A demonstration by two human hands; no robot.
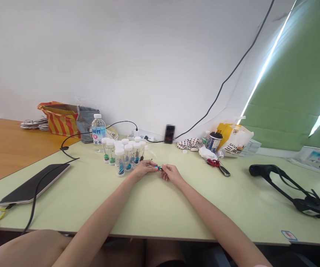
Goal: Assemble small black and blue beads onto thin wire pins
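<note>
Over the middle of the table (160, 207), my left hand (144, 169) and my right hand (171, 173) meet at the fingertips. Both are closed in a pinch on a small blue piece (158, 168) with a dark part at its right end; its exact kind is too small to make out. Just left of my left hand stands a cluster of clear tubes with white caps (120, 163). Blue and dark bits lie inside most of them, and the tubes at the left of the cluster (111, 152) hold green bits.
Behind the tubes stands a water bottle (98, 133). A tablet (34, 184) with a black cable lies left. Red-handled scissors (212, 162), a dark cup (214, 142) and a yellow-white bag (234, 140) are at right, beyond a black headset (288, 193). A loose white cap (185, 151) lies farther back.
</note>
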